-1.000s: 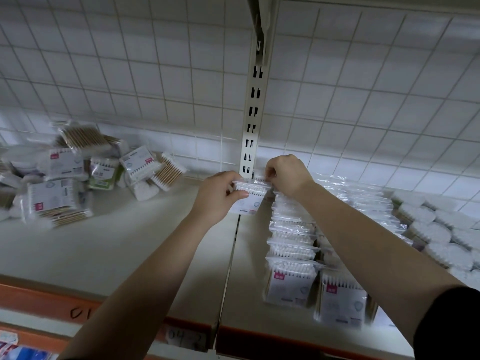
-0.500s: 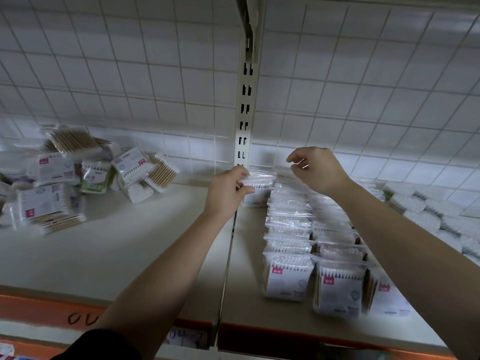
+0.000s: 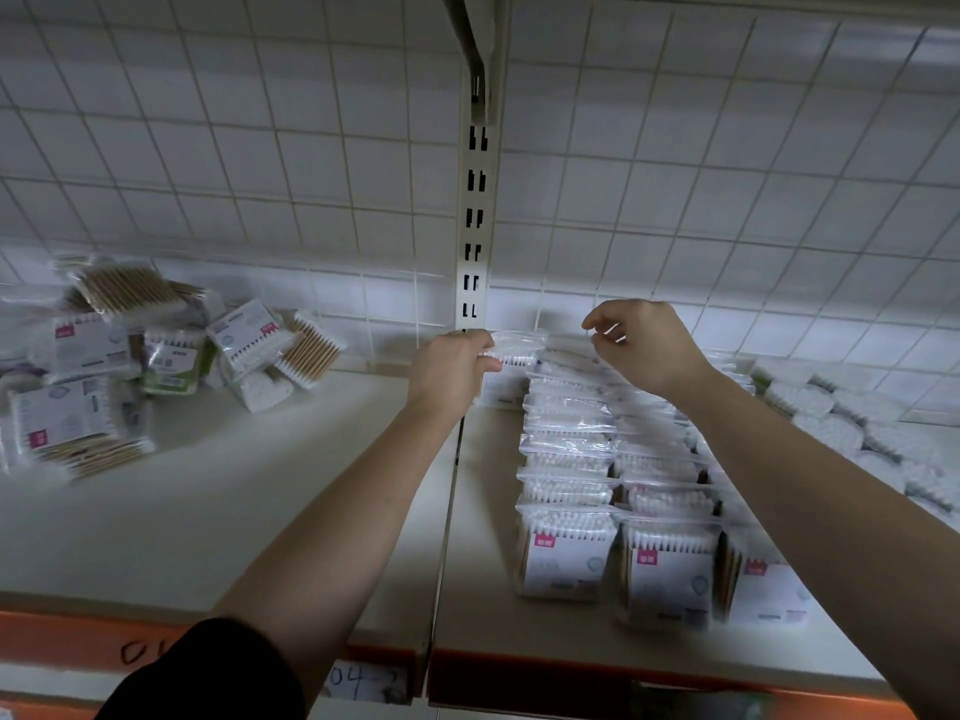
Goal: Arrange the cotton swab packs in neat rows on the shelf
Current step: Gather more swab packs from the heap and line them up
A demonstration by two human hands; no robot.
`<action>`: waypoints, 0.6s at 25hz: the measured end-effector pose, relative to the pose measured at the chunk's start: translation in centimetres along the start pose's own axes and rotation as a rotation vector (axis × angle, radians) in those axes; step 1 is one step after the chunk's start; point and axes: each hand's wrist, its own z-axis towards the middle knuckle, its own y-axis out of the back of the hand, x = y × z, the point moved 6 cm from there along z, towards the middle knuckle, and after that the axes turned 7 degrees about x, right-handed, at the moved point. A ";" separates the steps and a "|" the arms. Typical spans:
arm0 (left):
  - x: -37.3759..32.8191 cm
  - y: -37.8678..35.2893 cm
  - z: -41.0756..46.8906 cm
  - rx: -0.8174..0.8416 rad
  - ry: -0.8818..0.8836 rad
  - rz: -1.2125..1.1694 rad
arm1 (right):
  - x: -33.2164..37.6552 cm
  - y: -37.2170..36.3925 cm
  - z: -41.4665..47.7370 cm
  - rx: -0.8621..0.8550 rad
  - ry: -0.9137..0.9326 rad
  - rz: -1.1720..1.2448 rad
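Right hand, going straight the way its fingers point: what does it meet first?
Likely the cotton swab pack that the left hand pinches: the curled fingers of the right hand point left at it. Depth is unclear; it might pass above.

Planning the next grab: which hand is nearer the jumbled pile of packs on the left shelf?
Left. The left hand, pinching a pack at the shelf seam, is right of the pile; the right hand hovers farther right over the rows.

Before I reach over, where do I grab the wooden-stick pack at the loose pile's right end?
Pinch the wooden-stick pack across its flat faces at the right edge, coming from the right: that side faces open shelf, its left leans on the pile.
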 end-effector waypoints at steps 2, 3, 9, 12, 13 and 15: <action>0.0 0.2 0.0 0.008 0.013 0.088 | -0.2 0.0 -0.1 0.004 -0.007 -0.002; -0.1 0.3 -0.2 0.015 0.017 0.128 | -0.3 -0.1 -0.1 0.010 -0.014 -0.005; -1.5 1.1 -0.8 0.006 -0.037 0.197 | 0.5 -0.1 0.1 0.012 -0.008 -0.003; -1.8 0.9 0.1 0.027 -0.009 0.221 | 0.9 -0.1 0.2 0.016 -0.007 0.009; -1.8 0.8 0.2 0.029 -0.005 0.228 | 1.0 -0.1 0.2 0.014 -0.007 0.012; -1.8 0.7 0.1 0.022 -0.009 0.218 | 1.2 -0.1 0.2 -0.002 -0.011 0.028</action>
